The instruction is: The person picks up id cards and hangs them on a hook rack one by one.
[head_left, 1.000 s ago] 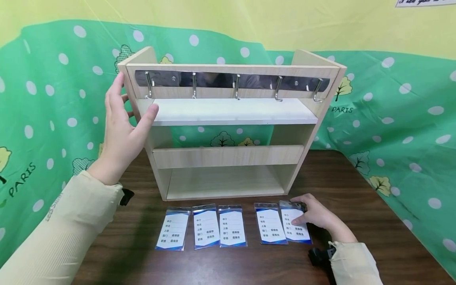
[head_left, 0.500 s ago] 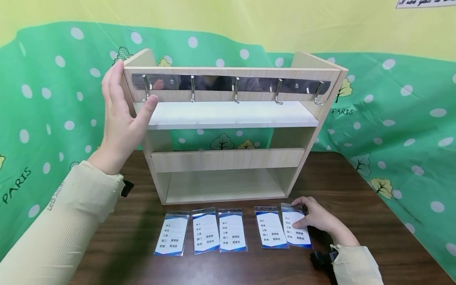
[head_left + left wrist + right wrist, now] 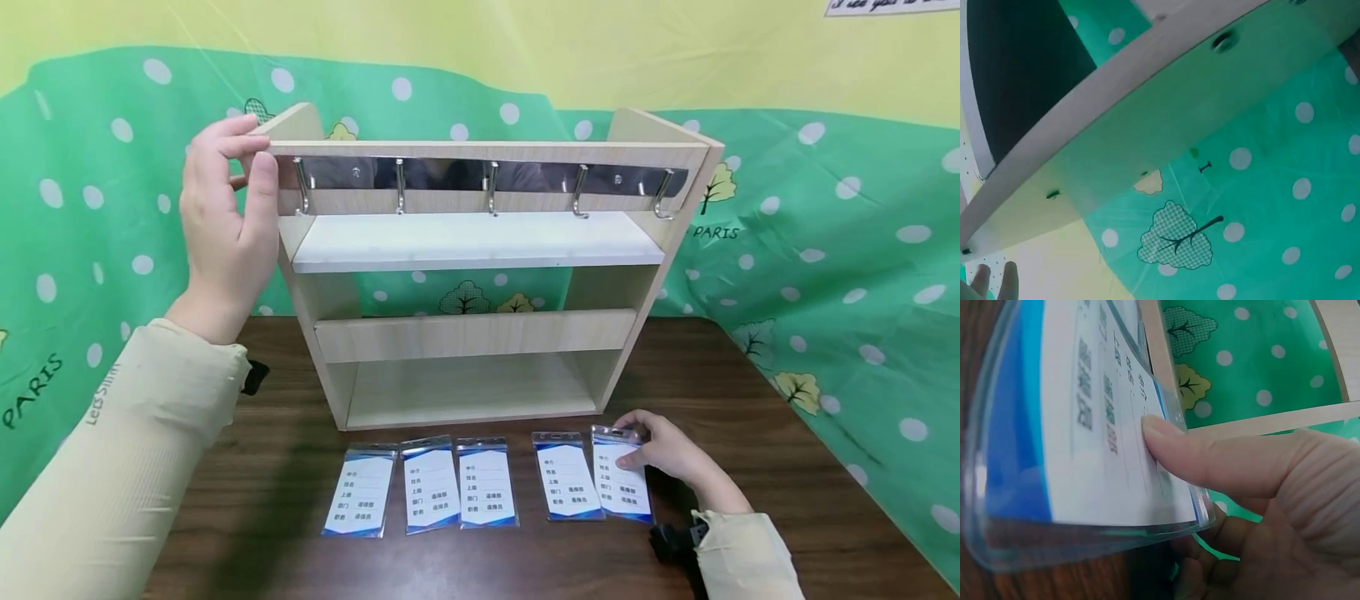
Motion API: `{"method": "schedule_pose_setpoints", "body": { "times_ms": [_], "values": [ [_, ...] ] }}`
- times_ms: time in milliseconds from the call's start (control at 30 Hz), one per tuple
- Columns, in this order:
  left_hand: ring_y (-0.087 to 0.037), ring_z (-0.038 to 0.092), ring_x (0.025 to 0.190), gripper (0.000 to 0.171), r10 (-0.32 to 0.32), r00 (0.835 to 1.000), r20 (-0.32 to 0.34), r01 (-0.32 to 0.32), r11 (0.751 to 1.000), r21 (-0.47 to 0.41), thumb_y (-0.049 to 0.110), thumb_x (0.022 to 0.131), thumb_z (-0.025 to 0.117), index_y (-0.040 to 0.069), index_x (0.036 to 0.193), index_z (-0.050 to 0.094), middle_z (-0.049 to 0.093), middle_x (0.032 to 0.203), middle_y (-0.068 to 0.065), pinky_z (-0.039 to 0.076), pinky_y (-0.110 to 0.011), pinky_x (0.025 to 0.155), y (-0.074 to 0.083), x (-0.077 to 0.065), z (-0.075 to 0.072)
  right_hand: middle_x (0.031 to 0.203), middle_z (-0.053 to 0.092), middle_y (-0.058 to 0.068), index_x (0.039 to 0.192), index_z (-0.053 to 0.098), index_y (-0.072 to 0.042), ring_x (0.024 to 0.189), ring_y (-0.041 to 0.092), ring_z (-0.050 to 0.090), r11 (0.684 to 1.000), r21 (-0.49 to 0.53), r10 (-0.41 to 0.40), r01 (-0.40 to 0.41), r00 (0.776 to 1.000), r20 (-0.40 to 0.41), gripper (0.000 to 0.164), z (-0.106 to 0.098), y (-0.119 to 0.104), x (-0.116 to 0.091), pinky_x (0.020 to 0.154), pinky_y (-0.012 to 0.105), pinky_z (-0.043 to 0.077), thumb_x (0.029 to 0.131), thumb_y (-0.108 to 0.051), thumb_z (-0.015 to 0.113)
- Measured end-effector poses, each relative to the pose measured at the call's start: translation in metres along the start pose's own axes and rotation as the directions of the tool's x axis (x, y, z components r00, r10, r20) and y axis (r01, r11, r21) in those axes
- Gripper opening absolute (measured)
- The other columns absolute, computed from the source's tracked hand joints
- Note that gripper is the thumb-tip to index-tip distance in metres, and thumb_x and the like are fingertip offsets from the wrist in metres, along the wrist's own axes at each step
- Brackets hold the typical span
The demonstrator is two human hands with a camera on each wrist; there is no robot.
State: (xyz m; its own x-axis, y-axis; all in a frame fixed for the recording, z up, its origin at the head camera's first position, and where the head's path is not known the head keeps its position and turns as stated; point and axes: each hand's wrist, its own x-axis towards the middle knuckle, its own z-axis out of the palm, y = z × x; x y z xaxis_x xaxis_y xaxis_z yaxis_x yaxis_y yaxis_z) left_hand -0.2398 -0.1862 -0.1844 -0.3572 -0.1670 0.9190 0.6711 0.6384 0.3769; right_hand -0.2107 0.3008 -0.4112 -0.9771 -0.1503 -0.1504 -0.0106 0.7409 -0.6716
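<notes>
The fingers of the right hand (image 3: 660, 454) under the badge are hidden in the head view, and the right wrist view shows only the thumb (image 3: 1210, 459) pressed on top of the badge (image 3: 1085, 425) with curled fingers below its raised edge, so the hand pinches it; the print on the card is too small and blurred to read. The left wrist view shows little more than a pale panel of the shelf (image 3: 1166, 112) and two fingertips (image 3: 997, 281) at the bottom left corner. The table (image 3: 750, 433) is dark brown wood, and behind and around it hangs a green cloth (image 3: 825, 250) with white dots, small trees and the word PARIS, under a yellow wall (image 3: 525, 42). A light wooden shelf (image 3: 480, 333) stands at the back middle of the table, with a metal rail (image 3: 487, 175) of five hooks along its top front. The left hand (image 3: 221, 221) grips the shelf's top left corner, fingers curled over the top edge and thumb against the front. Five badges lie in a row along the front of the table just before the shelf; the one held, the badge (image 3: 621, 482) at the right end of the row, is a clear sleeve holding a white card with blue bands at top and bottom.
</notes>
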Motion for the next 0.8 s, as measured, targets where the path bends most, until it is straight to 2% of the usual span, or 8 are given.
{"method": "schedule_pose_setpoints", "body": {
  "times_ms": [100, 200, 500, 567, 667, 800],
  "values": [
    [-0.007, 0.053, 0.123, 0.037, 0.005, 1.000, -0.010, -0.005, 1.000, -0.001, 0.027, 0.096, 0.051, -0.003, 0.115, 0.059, 0.061, 0.131, 0.001, 0.040, -0.016, 0.089, -0.003, 0.002, 0.000, 0.105, 0.062, 0.017, 0.121, 0.060, 0.005, 0.093, 0.028, 0.055, 1.000, 0.014, 0.017, -0.017, 1.000, -0.010, 0.052, -0.001, -0.003, -0.001, 0.079, 0.040, 0.045, 0.074, -0.005, 0.080],
    [-0.008, 0.054, 0.117, 0.035, 0.025, 0.999, -0.021, -0.025, 1.000, -0.004, 0.026, 0.096, 0.052, -0.003, 0.115, 0.058, 0.062, 0.129, 0.000, 0.040, -0.017, 0.090, -0.007, 0.001, 0.002, 0.109, 0.064, 0.019, 0.121, 0.061, 0.006, 0.097, 0.029, 0.056, 1.000, 0.017, 0.001, 0.000, 1.000, -0.024, 0.050, -0.002, -0.005, -0.002, 0.083, 0.044, 0.046, 0.075, -0.004, 0.079],
    [-0.002, 0.050, 0.119, 0.035, 0.024, 0.997, -0.075, -0.029, 0.998, -0.065, 0.026, 0.094, 0.053, -0.005, 0.110, 0.058, 0.057, 0.121, 0.014, 0.038, -0.019, 0.089, -0.013, 0.006, 0.015, 0.102, 0.061, 0.016, 0.116, 0.061, 0.005, 0.091, 0.027, 0.054, 0.997, 0.037, -0.067, 0.072, 0.991, -0.119, 0.039, -0.008, -0.012, -0.008, 0.075, 0.036, 0.045, 0.080, -0.002, 0.074],
    [-0.005, 0.049, 0.121, 0.035, 0.036, 0.997, -0.073, -0.040, 0.997, -0.058, 0.026, 0.094, 0.052, -0.005, 0.110, 0.056, 0.057, 0.121, 0.011, 0.037, -0.020, 0.091, -0.014, 0.006, 0.016, 0.103, 0.062, 0.016, 0.115, 0.062, 0.004, 0.092, 0.027, 0.056, 0.996, 0.037, -0.077, 0.083, 0.988, -0.132, 0.034, -0.009, -0.014, -0.009, 0.075, 0.036, 0.045, 0.084, -0.004, 0.072],
    [-0.015, 0.049, 0.123, 0.035, 0.075, 0.995, -0.068, -0.078, 0.995, -0.055, 0.023, 0.094, 0.051, -0.008, 0.111, 0.054, 0.057, 0.122, -0.003, 0.035, -0.024, 0.100, -0.013, 0.007, 0.016, 0.103, 0.065, 0.016, 0.114, 0.062, 0.002, 0.091, 0.026, 0.059, 0.994, 0.044, -0.094, 0.101, 0.987, -0.134, 0.028, -0.010, -0.019, -0.010, 0.075, 0.035, 0.047, 0.089, -0.009, 0.069],
    [-0.026, 0.047, 0.124, 0.034, 0.125, 0.990, -0.065, -0.129, 0.991, -0.047, 0.017, 0.094, 0.050, -0.012, 0.113, 0.054, 0.055, 0.122, -0.021, 0.031, -0.031, 0.111, -0.010, 0.007, 0.015, 0.103, 0.067, 0.017, 0.115, 0.063, 0.001, 0.087, 0.024, 0.061, 0.988, 0.103, -0.102, 0.114, 0.988, -0.120, 0.027, -0.012, -0.028, -0.012, 0.073, 0.034, 0.049, 0.092, -0.012, 0.066]
  ]
}}
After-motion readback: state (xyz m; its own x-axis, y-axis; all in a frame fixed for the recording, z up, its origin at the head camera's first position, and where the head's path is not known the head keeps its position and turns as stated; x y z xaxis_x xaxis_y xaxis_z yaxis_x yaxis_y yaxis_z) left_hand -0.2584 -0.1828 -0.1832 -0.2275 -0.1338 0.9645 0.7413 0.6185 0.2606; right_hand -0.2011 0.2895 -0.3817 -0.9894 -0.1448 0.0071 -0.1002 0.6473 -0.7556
